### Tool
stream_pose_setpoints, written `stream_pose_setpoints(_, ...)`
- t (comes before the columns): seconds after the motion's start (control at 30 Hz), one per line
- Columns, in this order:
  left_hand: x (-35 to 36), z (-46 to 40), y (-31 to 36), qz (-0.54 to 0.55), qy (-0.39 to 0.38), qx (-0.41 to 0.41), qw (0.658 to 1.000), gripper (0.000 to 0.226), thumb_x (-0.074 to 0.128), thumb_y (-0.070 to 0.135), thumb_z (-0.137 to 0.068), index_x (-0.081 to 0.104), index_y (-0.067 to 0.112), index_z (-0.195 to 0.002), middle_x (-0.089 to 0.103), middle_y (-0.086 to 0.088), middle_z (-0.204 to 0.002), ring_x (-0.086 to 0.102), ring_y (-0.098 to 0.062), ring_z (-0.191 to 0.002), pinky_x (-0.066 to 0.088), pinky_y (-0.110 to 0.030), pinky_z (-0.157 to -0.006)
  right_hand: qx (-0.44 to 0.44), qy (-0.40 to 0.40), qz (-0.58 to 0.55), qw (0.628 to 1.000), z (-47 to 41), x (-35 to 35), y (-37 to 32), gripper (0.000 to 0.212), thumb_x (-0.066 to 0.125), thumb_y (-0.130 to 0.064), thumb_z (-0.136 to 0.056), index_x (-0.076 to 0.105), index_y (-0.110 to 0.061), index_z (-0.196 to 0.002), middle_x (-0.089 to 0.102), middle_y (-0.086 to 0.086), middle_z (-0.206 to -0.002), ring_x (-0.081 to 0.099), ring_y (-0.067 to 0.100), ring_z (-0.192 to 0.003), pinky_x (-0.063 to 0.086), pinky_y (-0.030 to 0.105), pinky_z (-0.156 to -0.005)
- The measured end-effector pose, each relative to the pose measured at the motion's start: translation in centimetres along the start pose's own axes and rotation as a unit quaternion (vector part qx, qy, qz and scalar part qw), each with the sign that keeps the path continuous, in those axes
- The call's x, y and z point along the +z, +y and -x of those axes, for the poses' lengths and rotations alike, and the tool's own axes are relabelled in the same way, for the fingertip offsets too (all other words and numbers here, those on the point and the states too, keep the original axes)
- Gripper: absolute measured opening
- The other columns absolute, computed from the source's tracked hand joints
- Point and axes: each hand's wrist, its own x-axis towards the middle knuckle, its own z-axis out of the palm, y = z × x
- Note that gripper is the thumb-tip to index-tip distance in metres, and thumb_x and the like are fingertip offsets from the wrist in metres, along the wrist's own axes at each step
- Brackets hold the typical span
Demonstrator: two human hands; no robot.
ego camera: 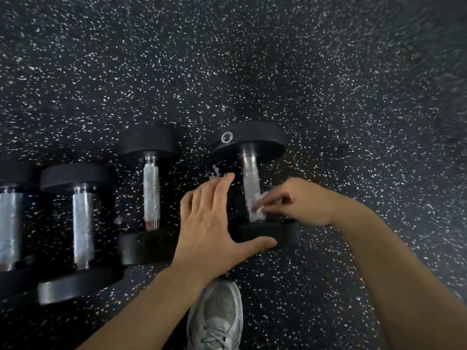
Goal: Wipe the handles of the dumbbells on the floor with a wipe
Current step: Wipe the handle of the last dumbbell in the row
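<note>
— Speckled black rubber flooring [252, 59] fills nearly the whole frame. What lies on it?

— Four dumbbells in a row across the lower left and centre, all with black heads and chrome handles running up and down the picture. The leftmost dumbbell [10, 223] is cut by the left edge. Next to it is a second dumbbell [82, 228], then a third dumbbell [151, 195] with a thin knurled handle.

— And the one being worked on?

— The rightmost dumbbell [251, 183], just right of centre. Its far head sits at mid-frame, its near head [275, 232] lower down, and the handle between them looks blurred.

— Where is the wipe?

— A white wipe [257, 205] is pressed against the lower part of that handle, close to the near head. The right hand [300, 203] comes in from the lower right, its fingers curled and pinching the wipe onto the bar.

— What about the other hand?

— The left hand [212, 223] reaches up from the bottom centre, spread flat with fingers extended and holding nothing. Its thumb lies along the front edge of the near head; the fingers point up, just left of the handle. Whether the palm touches the floor I cannot tell.

— Anything else?

— A grey mesh sneaker [217, 319] with laces at the bottom centre, under the left forearm.
</note>
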Motion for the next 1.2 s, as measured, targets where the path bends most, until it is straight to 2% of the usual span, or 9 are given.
stream_pose_setpoints(0.07, 0.4, -0.3, 1.1, 0.003, 0.002, 0.017, 1.0, 0.127, 0.036, 0.107, -0.065, 0.021, 0.027, -0.162, 0.037, 0.002, -0.161, 0.029, -0.019, -0.153, 0.012, -0.045, -0.129, -0.012, 0.148, -0.083, 0.985, 0.1, -0.2, 0.1, 0.023, 0.062, -0.024, -0.101, 0.073, -0.034, -0.118, 0.063, -0.034, -0.09, 0.06, -0.023, -0.075, 0.044, 0.005, -0.069)
stream_pose_setpoints(0.17, 0.8, -0.3, 1.8, 0.022, 0.009, 0.016, 1.0, 0.118, 0.035, 0.102, -0.074, 0.022, 0.026, -0.162, 0.037, 0.002, -0.161, 0.029, -0.019, -0.153, 0.011, -0.044, -0.128, 0.006, 0.321, -0.1, 0.942, -1.5, 0.2, 1.1, 0.024, 0.062, -0.028, -0.101, 0.073, -0.036, -0.121, 0.072, -0.021, -0.11, 0.063, -0.012, -0.091, 0.051, 0.017, -0.081)
stream_pose_setpoints(0.27, 1.3, 0.1, 1.5, 0.034, 0.007, 0.011, 0.999, 0.109, 0.034, 0.097, -0.08, 0.022, 0.026, -0.162, 0.037, 0.003, -0.161, 0.03, -0.018, -0.153, 0.017, -0.047, -0.128, 0.02, 0.275, 0.019, 0.961, -2.2, 0.8, 2.3, 0.027, 0.057, -0.041, -0.1, 0.07, -0.042, -0.123, 0.07, -0.012, -0.127, 0.066, 0.004, -0.1, 0.054, 0.033, -0.09)
stream_pose_setpoints(0.5, 2.4, -0.3, 1.4, 0.042, -0.001, 0.008, 0.999, 0.105, 0.035, 0.094, -0.081, 0.019, 0.029, -0.162, 0.036, 0.004, -0.162, 0.027, -0.016, -0.153, 0.014, -0.045, -0.129, 0.036, 0.002, 0.089, 0.995, 1.5, -0.8, 2.1, 0.022, 0.063, -0.039, -0.098, 0.074, -0.041, -0.117, 0.075, -0.021, -0.11, 0.067, -0.002, -0.093, 0.054, 0.033, -0.094)
stream_pose_setpoints(0.63, 3.3, -0.8, 2.5, 0.052, 0.0, 0.016, 0.999, 0.108, 0.037, 0.096, -0.08, 0.019, 0.027, -0.162, 0.036, 0.002, -0.162, 0.028, -0.017, -0.153, 0.015, -0.047, -0.129, 0.017, 0.258, -0.005, 0.966, 0.1, -0.9, 2.2, 0.025, 0.062, -0.032, -0.1, 0.072, -0.04, -0.122, 0.072, -0.02, -0.114, 0.064, -0.014, -0.087, 0.051, 0.011, -0.084)
stream_pose_setpoints(0.73, 3.8, -1.1, 3.5, 0.065, 0.008, 0.004, 0.998, 0.114, 0.041, 0.099, -0.075, 0.018, 0.028, -0.161, 0.034, 0.004, -0.163, 0.026, -0.015, -0.153, 0.01, -0.042, -0.127, 0.041, 0.313, 0.068, 0.946, -1.1, 0.0, 3.0, 0.026, 0.058, -0.04, -0.101, 0.07, -0.04, -0.124, 0.072, -0.012, -0.123, 0.068, 0.012, -0.108, 0.055, 0.039, -0.093)
stream_pose_setpoints(0.97, 4.6, -1.8, 5.2, 0.086, 0.0, 0.006, 0.996, 0.121, 0.045, 0.098, -0.07, 0.013, 0.027, -0.163, 0.032, 0.004, -0.165, 0.023, -0.014, -0.155, 0.008, -0.043, -0.129, 0.105, -0.009, 0.137, 0.985, 2.2, -1.6, 2.3, 0.023, 0.062, -0.045, -0.097, 0.075, -0.041, -0.117, 0.075, -0.018, -0.102, 0.067, 0.006, -0.092, 0.054, 0.031, -0.09)
stream_pose_setpoints(1.03, 4.9, -1.8, 5.5, 0.093, -0.001, 0.005, 0.996, 0.119, 0.044, 0.097, -0.073, 0.011, 0.027, -0.164, 0.031, 0.004, -0.165, 0.023, -0.015, -0.155, 0.007, -0.042, -0.129, 0.082, 0.033, 0.097, 0.991, 2.3, -1.8, 2.6, 0.027, 0.061, -0.047, -0.095, 0.076, -0.037, -0.115, 0.076, -0.017, -0.103, 0.068, 0.004, -0.089, 0.055, 0.032, -0.089)
stream_pose_setpoints(1.2, 5.5, -1.8, 6.3, 0.103, 0.004, -0.015, 0.995, 0.123, 0.046, 0.098, -0.07, 0.008, 0.027, -0.163, 0.029, 0.004, -0.166, 0.023, -0.015, -0.155, 0.012, -0.045, -0.13, 0.045, 0.312, 0.062, 0.947, 0.8, -0.9, 4.5, 0.028, 0.059, -0.046, -0.098, 0.073, -0.04, -0.121, 0.074, -0.017, -0.111, 0.069, 0.009, -0.099, 0.057, 0.04, -0.087)
